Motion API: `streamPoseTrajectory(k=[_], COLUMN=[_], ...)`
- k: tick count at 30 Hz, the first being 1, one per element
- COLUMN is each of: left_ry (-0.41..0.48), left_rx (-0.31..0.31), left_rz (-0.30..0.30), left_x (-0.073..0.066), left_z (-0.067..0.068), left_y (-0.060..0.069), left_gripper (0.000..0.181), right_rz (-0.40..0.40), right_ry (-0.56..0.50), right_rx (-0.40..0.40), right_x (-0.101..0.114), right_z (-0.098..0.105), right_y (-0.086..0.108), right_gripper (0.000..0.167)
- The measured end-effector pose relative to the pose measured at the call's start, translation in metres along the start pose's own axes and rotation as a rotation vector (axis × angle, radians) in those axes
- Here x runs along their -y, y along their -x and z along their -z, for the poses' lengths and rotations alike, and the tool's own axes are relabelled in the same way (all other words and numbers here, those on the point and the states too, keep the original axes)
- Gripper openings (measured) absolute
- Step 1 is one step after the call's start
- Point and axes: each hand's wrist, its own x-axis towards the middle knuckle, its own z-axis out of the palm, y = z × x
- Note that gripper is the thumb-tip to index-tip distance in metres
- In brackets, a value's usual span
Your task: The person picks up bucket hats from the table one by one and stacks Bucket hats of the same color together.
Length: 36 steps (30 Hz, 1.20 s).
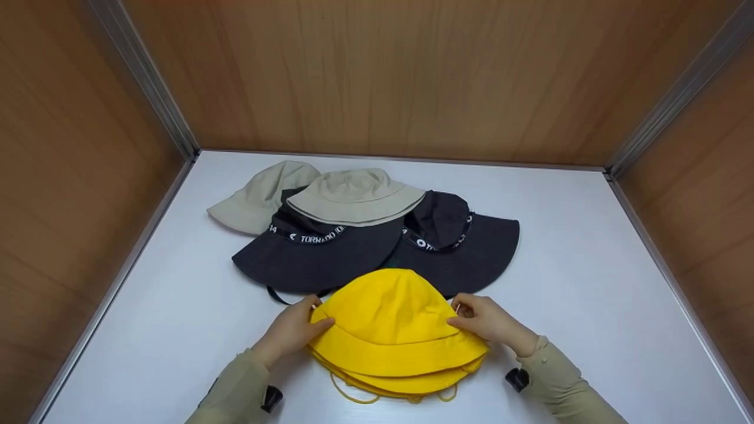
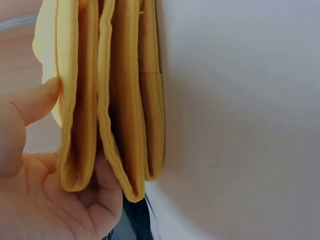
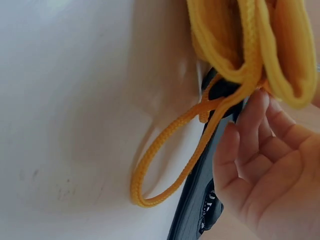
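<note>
The left hand (image 1: 290, 327) and right hand (image 1: 492, 321) both pinch, thumbs (image 1: 323, 324) pointing inward.

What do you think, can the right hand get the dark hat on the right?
Probably yes: the dark hat lies just beyond the right hand, its right side uncovered. That hand holds the yellow hats, though, so it would likely have to let go first.

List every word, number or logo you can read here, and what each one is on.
"14": band of the left dark hat in the head view.
"TORNADO": same band, after a small white emblem; the letters following are too small to read.
"4" and "T": right dark hat, on its band, around a round emblem; the rest is unreadable.
Right wrist view: white lettering on dark fabric, too blurred.
Yellow hats, beige hats: no lettering visible.
</note>
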Motion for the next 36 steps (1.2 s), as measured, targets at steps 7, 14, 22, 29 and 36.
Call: streamPoseTrajectory(k=[7,14,22,29,36], left_ry=[0.012,0.074,0.312,0.495,0.616], left_rx=[-0.034,-0.081,-0.097,-0.204,-0.308], left_rz=[-0.016,-0.034,0.024,0.07,0.109], left_x=[-0.003,-0.011,-0.02,-0.033,-0.026], left_z=[-0.001,0.003,0.021,0.046,0.065], left_y=[0.002,-0.005,-0.033,-0.07,-0.102], left_gripper=[0.031,0.032,0.041,0.047,0.057], right_rz=[0.018,0.055,0.067,0.048,0.037], right_ry=[0.005,0.011,0.011,0.008,0.003], right_rx=[-0.094,-0.041,-0.034,-0.035,-0.024], right_x=[0.007,0.007,0.004,0.004,0.005], right_z=[-0.003,-0.006,-0.009,-0.01,-0.01], right_y=[0.008,0.011,0.01,0.011,0.008], right_gripper=[0.023,0.023,0.022,0.023,0.022])
